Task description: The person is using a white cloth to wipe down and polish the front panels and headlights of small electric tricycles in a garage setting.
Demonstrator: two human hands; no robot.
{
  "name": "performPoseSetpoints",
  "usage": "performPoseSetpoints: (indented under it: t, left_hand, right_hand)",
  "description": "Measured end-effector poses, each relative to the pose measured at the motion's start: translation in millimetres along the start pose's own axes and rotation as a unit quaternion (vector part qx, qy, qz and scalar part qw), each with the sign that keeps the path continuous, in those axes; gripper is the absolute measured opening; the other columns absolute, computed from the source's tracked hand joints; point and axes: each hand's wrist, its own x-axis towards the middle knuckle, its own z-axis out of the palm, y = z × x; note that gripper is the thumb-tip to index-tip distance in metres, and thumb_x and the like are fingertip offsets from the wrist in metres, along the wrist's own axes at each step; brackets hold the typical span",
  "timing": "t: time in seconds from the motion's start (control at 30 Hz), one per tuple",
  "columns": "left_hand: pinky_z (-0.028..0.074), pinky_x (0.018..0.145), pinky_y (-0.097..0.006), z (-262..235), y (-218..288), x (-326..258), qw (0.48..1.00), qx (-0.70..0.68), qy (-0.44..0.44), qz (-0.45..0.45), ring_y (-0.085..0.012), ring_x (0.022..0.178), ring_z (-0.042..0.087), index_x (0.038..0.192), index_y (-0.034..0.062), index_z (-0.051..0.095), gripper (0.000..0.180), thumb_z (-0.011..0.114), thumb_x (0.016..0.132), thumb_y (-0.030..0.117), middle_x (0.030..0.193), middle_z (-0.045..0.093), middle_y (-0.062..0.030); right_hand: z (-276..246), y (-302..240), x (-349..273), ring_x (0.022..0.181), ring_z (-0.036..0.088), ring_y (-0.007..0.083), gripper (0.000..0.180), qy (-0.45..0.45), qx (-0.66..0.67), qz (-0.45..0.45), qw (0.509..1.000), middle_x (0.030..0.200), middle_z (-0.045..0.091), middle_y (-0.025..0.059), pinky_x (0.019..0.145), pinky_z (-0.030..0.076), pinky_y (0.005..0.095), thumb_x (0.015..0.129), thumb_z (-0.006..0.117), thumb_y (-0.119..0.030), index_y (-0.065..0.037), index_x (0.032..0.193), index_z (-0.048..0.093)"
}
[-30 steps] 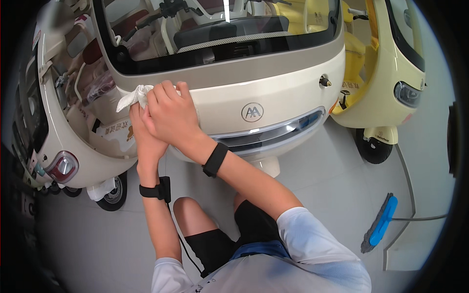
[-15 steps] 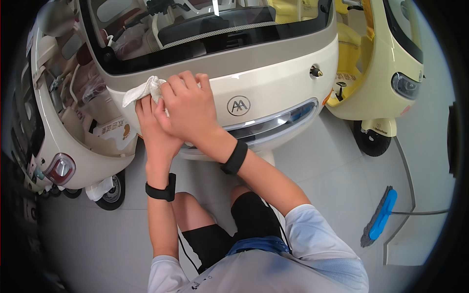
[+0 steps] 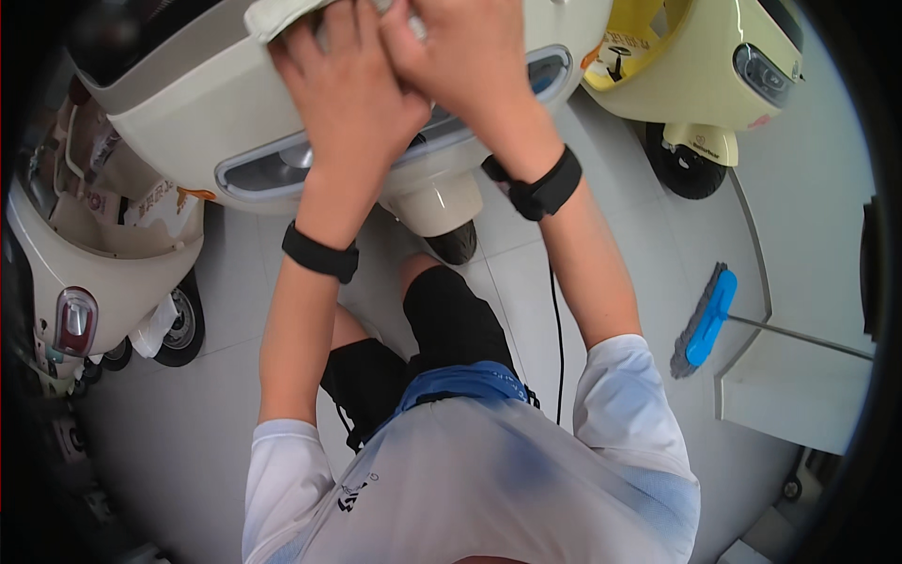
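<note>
Both my hands are together at the top of the view, in front of a cream, enclosed scooter-like vehicle (image 3: 188,113). My left hand (image 3: 343,89) grips a white cloth (image 3: 280,14), its fingers reaching up under the folds. Beside it, my right hand (image 3: 460,56) is closed at the cloth's other side, thumb bent inward; part of its fingers runs past the upper edge. Just behind my hands lies the vehicle's long clear light strip (image 3: 258,174). Below that, its front fender (image 3: 437,205) and black front tyre (image 3: 454,244) show. Whether the cloth touches the bodywork I cannot tell.
Another cream vehicle (image 3: 122,254) stands at the left, its wheel (image 3: 183,324) on the grey tiled floor (image 3: 225,414). At the right is a pale yellow vehicle (image 3: 705,75). A blue flat mop (image 3: 711,320) lies near a white panel (image 3: 789,376) at the right.
My view has tilted downward, and the vehicle's window has mostly left it. My right hand has moved off the top of my left; the hands are now side by side at the cloth.
</note>
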Motion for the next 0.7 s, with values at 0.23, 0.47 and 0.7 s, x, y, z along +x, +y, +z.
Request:
performPoseSetpoints:
  t: [0.23,0.47,0.7]
  left_hand:
    - [0.026,0.116,-0.067,27,44,12,0.998,-0.064,0.021,-0.018,-0.0403,0.12,0.048,0.133,0.0059,0.059,0.067,0.071,0.071,0.028,0.13,0.056,-0.009]
    - [0.021,0.121,-0.063,22,55,22,0.993,-0.104,-0.063,-0.012,-0.0413,0.13,0.044,0.142,0.0048,0.054,0.077,0.067,0.068,0.019,0.137,0.051,-0.0129]
    - [0.025,0.121,-0.058,15,34,5,0.988,-0.118,-0.088,-0.04,-0.0392,0.131,0.047,0.146,0.009,0.054,0.077,0.07,0.072,0.024,0.137,0.053,-0.0141]
  right_hand:
    - [-11,45,-14,0.105,0.063,0.028,0.027,0.023,-0.116,-0.029,0.993,0.112,0.071,0.0027,0.091,0.043,0.0432,0.084,0.063,-0.019,-0.008,0.106,0.074]
    - [-38,71,-4,0.109,0.062,0.032,0.039,-0.034,-0.173,0.007,0.984,0.123,0.07,0.0065,0.093,0.044,0.0439,0.086,0.061,-0.025,-0.003,0.118,0.069]
    - [-23,52,-13,0.113,0.056,0.0381,0.052,-0.04,-0.086,0.037,0.995,0.132,0.063,0.0169,0.093,0.044,0.0453,0.083,0.064,-0.024,0.004,0.127,0.062]
